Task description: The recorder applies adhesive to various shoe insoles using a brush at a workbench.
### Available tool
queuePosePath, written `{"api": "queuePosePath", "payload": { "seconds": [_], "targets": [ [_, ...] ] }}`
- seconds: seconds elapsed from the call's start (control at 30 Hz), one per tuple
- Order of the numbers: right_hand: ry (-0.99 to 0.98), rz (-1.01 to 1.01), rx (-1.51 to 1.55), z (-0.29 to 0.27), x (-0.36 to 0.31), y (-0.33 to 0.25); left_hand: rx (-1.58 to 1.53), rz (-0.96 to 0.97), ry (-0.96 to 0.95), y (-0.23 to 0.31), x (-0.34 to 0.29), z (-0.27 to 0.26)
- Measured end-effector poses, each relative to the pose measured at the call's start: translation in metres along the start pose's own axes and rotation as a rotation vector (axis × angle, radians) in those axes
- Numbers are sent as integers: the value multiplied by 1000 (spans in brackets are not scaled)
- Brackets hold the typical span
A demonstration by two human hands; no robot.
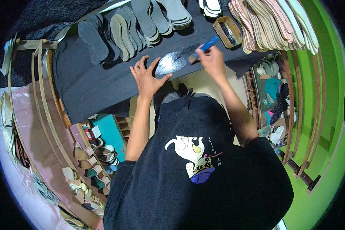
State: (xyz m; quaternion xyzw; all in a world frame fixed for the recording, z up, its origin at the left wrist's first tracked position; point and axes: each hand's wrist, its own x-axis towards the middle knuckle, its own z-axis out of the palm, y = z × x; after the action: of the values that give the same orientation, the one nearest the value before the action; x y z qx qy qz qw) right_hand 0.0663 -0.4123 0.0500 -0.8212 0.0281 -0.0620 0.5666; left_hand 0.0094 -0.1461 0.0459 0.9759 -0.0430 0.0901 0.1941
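Observation:
A dark insole [171, 63] lies on the black-covered table [92, 84] in front of me, its near end shiny and wet. My left hand [146, 74] rests at its left end, fingers spread, with thumb and forefinger at the edge. In my right hand [211, 60] is a brush [208, 44] with a blue handle. Its bristles are over the right part of the insole, slightly blurred. Beyond, to the right, stands a small rectangular tan container [227, 32] with something dark and glossy inside.
Grey and dark insoles [122, 32] lie in overlapping rows along the table's far side. Beige, pink and white insoles [264, 25] are stacked at the far right. Wooden racks [46, 96] flank the table. Shelves with shoe parts [99, 153] stand at the lower left.

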Motion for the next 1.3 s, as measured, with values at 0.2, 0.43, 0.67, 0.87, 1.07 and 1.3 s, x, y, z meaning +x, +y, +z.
{"api": "queuePosePath", "payload": {
  "seconds": [0.2,0.43,0.67,0.87,1.07,1.3],
  "targets": [
    [213,-274,-298,-37,22,6,-25,-12,0,-3,-3,6],
    [-241,-743,-503,23,-51,-33,-29,-9,5,0,-2,4],
    [-148,-468,-163,33,-47,-30,-24,-11,0,-3,-2,5],
    [200,-54,-122,-24,-9,-18,-36,5,55,-2,-2,6],
    [58,-550,-352,-6,-33,-16,-46,26,87,-6,-3,11],
    [101,-363,-232,1,-30,-8,-56,9,84,-4,-4,9]
  ]
}}
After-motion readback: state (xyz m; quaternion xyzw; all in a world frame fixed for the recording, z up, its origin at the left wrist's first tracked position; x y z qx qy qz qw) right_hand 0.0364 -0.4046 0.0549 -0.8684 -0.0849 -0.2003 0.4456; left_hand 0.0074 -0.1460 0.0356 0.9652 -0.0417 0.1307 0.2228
